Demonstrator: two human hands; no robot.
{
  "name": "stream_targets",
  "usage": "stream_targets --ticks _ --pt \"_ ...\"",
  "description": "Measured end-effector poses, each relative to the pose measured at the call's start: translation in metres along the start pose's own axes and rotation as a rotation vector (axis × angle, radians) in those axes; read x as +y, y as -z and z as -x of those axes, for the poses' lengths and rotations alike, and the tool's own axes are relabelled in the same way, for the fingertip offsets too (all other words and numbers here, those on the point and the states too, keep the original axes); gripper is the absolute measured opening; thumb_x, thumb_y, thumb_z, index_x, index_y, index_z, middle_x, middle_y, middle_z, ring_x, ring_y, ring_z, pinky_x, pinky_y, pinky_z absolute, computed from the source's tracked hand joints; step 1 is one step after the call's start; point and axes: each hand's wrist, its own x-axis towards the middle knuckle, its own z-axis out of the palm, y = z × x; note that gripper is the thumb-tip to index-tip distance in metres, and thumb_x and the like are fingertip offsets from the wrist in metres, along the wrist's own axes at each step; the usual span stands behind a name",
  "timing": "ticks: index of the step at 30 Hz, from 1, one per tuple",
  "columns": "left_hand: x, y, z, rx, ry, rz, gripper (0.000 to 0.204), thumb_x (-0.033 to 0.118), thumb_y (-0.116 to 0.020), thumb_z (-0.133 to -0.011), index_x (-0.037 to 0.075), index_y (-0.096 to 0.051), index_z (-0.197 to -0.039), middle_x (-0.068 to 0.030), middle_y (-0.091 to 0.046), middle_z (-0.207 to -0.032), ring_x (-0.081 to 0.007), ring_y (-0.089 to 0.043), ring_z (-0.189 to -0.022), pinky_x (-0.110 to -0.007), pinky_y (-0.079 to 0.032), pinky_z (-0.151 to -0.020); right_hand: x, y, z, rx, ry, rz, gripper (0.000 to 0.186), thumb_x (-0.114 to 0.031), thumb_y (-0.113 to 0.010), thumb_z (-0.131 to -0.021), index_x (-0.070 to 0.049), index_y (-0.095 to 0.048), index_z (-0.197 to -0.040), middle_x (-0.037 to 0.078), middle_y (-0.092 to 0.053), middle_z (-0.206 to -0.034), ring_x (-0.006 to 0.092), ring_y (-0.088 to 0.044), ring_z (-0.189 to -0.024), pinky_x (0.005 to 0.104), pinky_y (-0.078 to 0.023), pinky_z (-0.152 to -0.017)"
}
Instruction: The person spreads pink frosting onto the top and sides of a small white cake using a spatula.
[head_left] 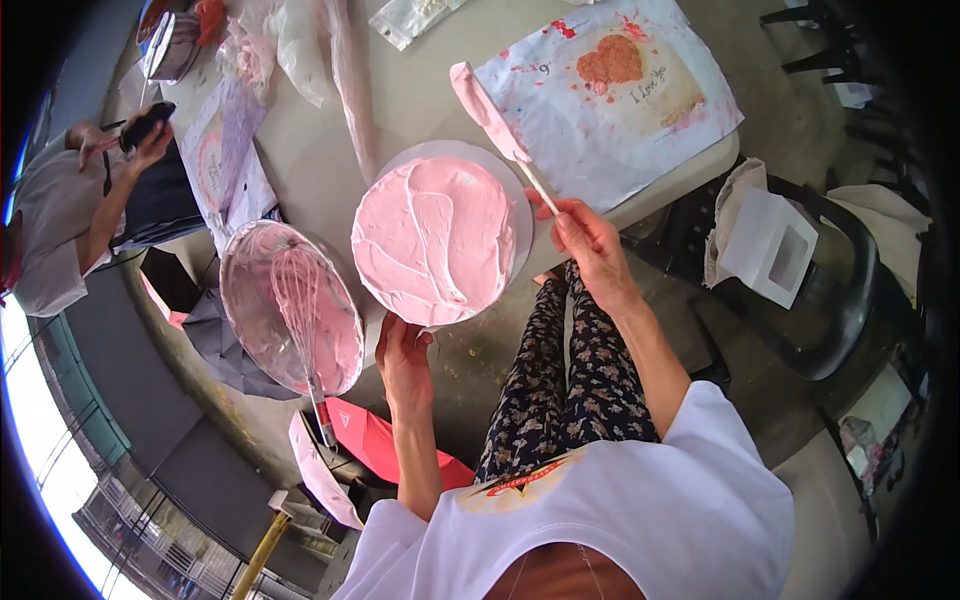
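A round cake (432, 240) coated in pink cream stands on a white cake board (522, 215) near the table edge, its top uneven with ridges. My right hand (592, 245) is closed round the thin handle of a spatula (485, 112), whose blade is thick with pink cream and points away from me, beyond the cake's right side. At the cake's near edge my left hand (405, 362) curls its fingers against the board from below; the fingertips are partly hidden. Left of the cake, a metal bowl (235, 335) smeared with pink cream holds a whisk (300, 290).
A stained white sheet (520, 90) with a red heart lies at the table's far right. Plastic bags (300, 50) lie at the back. Another person's hands (150, 140) hold a dark object at far left. A black chair (850, 310) with a white box (770, 250) stands right.
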Motion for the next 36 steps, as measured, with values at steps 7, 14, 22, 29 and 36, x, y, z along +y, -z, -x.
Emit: stream_targets --ticks 7,14,22,29,36 --pt "-0.002 -0.001 0.000 -0.023 -0.028 -0.010 0.028 0.018 -0.051 -0.088 0.003 -0.052 -0.111 -0.0022 -0.057 -0.107 -0.0120 -0.055 -0.092 -0.025 -0.042 -0.069 -0.006 0.001 -0.007 -0.021 0.015 -0.026 0.026 -0.022 -0.042 -0.094 -0.002 -0.055 -0.102 0.001 -0.057 -0.112 0.0036 -0.031 -0.061 0.0170 -0.028 -0.055" --pt "-0.011 0.007 -0.003 -0.039 -0.041 0.012 0.031 0.017 -0.057 -0.086 0.001 -0.052 -0.112 -0.0065 -0.059 -0.106 -0.0169 -0.058 -0.097 -0.034 -0.047 -0.086 -0.033 -0.001 0.013 0.048 0.016 0.061 0.026 -0.014 -0.041 -0.094 -0.002 -0.055 -0.112 -0.005 -0.052 -0.082 0.0012 -0.032 -0.061 0.0142 -0.030 -0.056" --pt "-0.022 0.006 -0.001 -0.019 -0.037 -0.026 0.037 0.017 -0.057 -0.086 0.000 -0.048 -0.118 -0.0081 -0.056 -0.113 -0.0184 -0.057 -0.100 -0.034 -0.048 -0.084 -0.029 0.015 0.066 0.267 0.164 0.342 0.025 -0.003 -0.046 -0.090 -0.001 -0.056 -0.113 0.000 -0.050 -0.080 0.0052 -0.042 -0.066 0.0178 -0.035 -0.058" --pt "-0.025 0.002 0.003 0.010 -0.065 -0.075 0.042 0.015 -0.061 -0.083 0.000 -0.046 -0.119 -0.0083 -0.055 -0.115 -0.0203 -0.057 -0.102 -0.034 -0.050 -0.084 -0.014 -0.002 0.078 0.276 0.047 0.162 0.028 -0.004 -0.047 -0.090 -0.004 -0.055 -0.117 0.000 -0.050 -0.077 0.0059 -0.041 -0.064 0.0188 -0.035 -0.054" --pt "-0.024 -0.007 0.005 0.019 -0.088 -0.055 0.046 0.014 -0.063 -0.080 0.000 -0.045 -0.120 -0.0087 -0.055 -0.115 -0.0203 -0.057 -0.102 -0.035 -0.050 -0.086 -0.020 -0.005 0.079 0.252 0.060 0.361 0.029 -0.001 -0.049 -0.087 -0.006 -0.057 -0.115 0.003 -0.043 -0.066 0.0108 -0.040 -0.057 0.0234 -0.034 -0.051"
